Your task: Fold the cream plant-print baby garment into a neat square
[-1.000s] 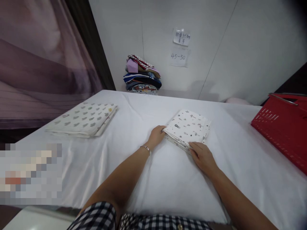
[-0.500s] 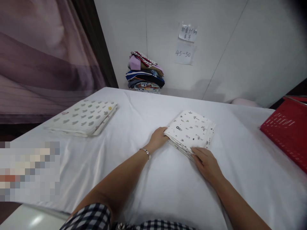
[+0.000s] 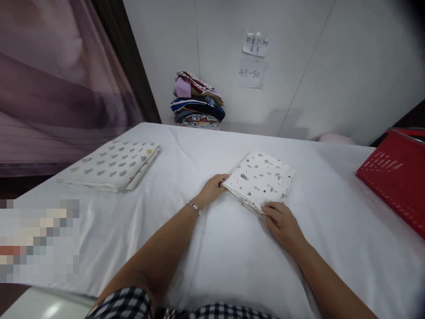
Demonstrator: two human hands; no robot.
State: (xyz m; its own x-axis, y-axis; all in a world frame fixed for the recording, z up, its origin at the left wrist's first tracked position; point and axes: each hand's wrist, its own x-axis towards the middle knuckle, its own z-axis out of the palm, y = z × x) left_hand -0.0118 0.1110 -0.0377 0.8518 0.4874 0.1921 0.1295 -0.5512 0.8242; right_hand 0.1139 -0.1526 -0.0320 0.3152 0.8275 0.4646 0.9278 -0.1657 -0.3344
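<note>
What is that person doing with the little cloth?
A person has both hands on a folded white printed cloth lying on the white-covered table. The left hand touches its left corner; the right hand presses its near corner. Another folded cloth lies to the left, a red basket to the right.

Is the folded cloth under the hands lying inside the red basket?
No, the folded cloth lies on the white sheet, apart from the red basket.

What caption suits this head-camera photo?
Both hands, left hand and right hand, touch a folded printed cloth on a white-covered table.
</note>
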